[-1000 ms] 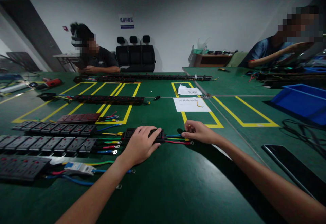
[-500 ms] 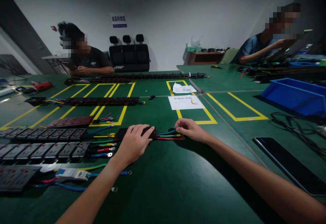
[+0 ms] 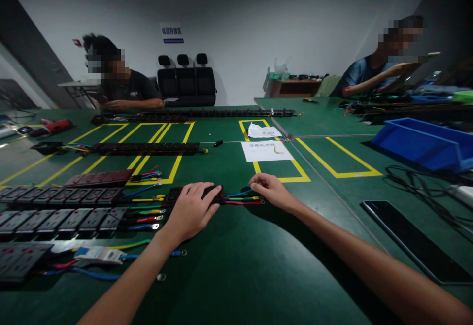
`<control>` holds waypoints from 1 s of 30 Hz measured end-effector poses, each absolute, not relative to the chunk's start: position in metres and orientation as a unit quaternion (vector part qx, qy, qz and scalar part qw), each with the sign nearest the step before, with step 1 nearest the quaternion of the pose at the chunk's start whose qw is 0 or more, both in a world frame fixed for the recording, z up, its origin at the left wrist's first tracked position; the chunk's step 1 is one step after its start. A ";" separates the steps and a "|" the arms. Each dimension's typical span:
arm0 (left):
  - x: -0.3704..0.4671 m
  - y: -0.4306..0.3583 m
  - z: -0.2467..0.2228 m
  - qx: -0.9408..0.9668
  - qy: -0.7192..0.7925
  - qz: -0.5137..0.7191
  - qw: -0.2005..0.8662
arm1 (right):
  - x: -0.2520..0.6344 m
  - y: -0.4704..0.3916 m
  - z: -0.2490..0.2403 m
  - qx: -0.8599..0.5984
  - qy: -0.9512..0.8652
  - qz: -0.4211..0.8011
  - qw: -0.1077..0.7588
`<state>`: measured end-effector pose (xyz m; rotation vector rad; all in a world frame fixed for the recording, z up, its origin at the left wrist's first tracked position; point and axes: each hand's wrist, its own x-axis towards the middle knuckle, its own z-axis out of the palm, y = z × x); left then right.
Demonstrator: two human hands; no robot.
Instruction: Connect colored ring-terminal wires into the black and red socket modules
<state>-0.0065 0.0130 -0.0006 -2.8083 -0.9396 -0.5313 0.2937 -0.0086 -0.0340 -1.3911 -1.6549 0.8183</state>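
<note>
My left hand (image 3: 194,209) lies over a black socket module (image 3: 173,195), its fingers and thumb wrapped round the module's top. Blue, green, yellow and red wires (image 3: 240,200) run out of the module's right end toward my right hand (image 3: 268,189). That hand is pinched at the tip of the blue wire, above the ring terminals of the others. Left of my left hand, rows of black socket strips (image 3: 55,221) lie with coloured wires and ring terminals at their right ends. A dark red strip (image 3: 98,178) lies behind them.
A phone (image 3: 414,241) and black cables (image 3: 424,187) lie at the right, by a blue bin (image 3: 424,143). Labelled paper (image 3: 266,151) and long black strips (image 3: 148,148) are farther back. Two people sit across the green table (image 3: 236,285).
The whole view has shifted slightly. Both hands keep nearly the same places on the module and at the wire ends.
</note>
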 end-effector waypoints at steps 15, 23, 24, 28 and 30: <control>-0.006 0.012 -0.001 -0.933 -0.312 -0.168 0.065 | 0.291 -0.017 -0.031 -0.565 -0.703 0.246 0.356; -0.006 0.012 -0.001 -0.932 -0.310 -0.176 0.061 | 0.285 -0.023 -0.035 -0.602 -0.709 0.095 0.356; -0.006 0.012 -0.002 -0.932 -0.309 -0.178 0.061 | 0.284 -0.024 -0.037 -0.607 -0.709 0.075 0.352; -0.007 0.012 -0.002 -0.931 -0.308 -0.182 0.066 | 0.282 -0.030 -0.040 -0.628 -0.716 0.020 0.305; -0.007 0.012 -0.003 -0.931 -0.309 -0.183 0.067 | 0.282 -0.031 -0.039 -0.631 -0.723 0.006 0.280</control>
